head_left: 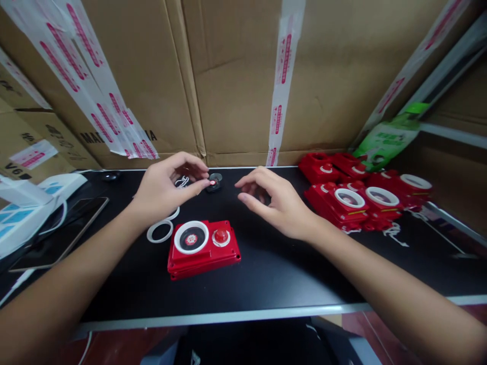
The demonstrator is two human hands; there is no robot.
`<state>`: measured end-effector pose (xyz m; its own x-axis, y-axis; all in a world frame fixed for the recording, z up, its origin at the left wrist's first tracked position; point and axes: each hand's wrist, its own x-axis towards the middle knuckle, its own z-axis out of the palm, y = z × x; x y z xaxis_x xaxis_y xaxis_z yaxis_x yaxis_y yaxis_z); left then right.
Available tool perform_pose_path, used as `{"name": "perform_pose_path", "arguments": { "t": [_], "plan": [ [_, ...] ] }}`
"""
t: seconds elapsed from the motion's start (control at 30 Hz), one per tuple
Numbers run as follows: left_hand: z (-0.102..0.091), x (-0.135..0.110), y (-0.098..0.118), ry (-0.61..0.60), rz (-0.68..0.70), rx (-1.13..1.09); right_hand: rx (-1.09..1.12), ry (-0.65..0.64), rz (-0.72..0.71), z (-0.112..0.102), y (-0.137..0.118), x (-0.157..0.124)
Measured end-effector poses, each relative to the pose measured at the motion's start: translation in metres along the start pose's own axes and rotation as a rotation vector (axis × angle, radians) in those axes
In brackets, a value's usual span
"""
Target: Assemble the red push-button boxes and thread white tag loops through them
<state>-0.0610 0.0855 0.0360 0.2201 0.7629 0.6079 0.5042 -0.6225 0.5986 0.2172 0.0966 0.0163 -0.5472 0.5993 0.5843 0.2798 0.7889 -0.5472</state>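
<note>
My left hand (169,185) hovers over the back of the black table, thumb and fingers apart. Just beyond its fingertips are small dark round discs (213,183), one with a red and white centre; whether the hand touches them I cannot tell. White rings (160,231) lie below this hand. In front of both hands sits a red box-shaped housing (207,258) with a white ring (192,236) around a dark disc and a red knob (221,235) beside it. To the right, my right hand (276,203) is raised with fingers loosely bent and nothing visible between them.
Several similar red housings (337,208) with white cords are grouped at the right, near a green bottle (391,137). A power strip (19,220) and a phone (63,235) lie at the left. Tall cardboard (236,86) rises behind the table (281,279).
</note>
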Motion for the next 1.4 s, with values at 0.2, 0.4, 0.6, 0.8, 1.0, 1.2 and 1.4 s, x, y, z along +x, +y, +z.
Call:
{"name": "perform_pose_path", "arguments": {
  "t": [0.2,0.4,0.6,0.8,1.0,1.2,1.4],
  "plan": [
    [0.011,-0.020,0.042,-0.088,0.176,-0.028,0.400,-0.030,0.076,0.007,-0.021,-0.002],
    [0.014,-0.023,0.043,-0.152,0.202,-0.047,0.745,-0.065,0.260,0.015,-0.018,-0.004],
    [0.015,-0.024,0.046,-0.137,0.259,0.046,0.846,-0.020,0.306,0.024,-0.017,-0.005],
    [-0.007,-0.018,0.043,-0.239,0.148,0.124,0.626,-0.067,0.243,0.020,-0.013,-0.003],
    [-0.034,-0.020,0.030,-0.618,-0.105,0.231,0.288,-0.184,0.189,0.014,-0.005,-0.002],
    [-0.029,-0.020,0.036,-0.757,-0.129,0.200,0.126,-0.234,0.079,0.016,-0.003,-0.001],
    [-0.041,-0.027,0.046,-0.746,-0.196,0.257,0.075,-0.277,-0.024,0.019,-0.002,-0.002]
  ]
}}
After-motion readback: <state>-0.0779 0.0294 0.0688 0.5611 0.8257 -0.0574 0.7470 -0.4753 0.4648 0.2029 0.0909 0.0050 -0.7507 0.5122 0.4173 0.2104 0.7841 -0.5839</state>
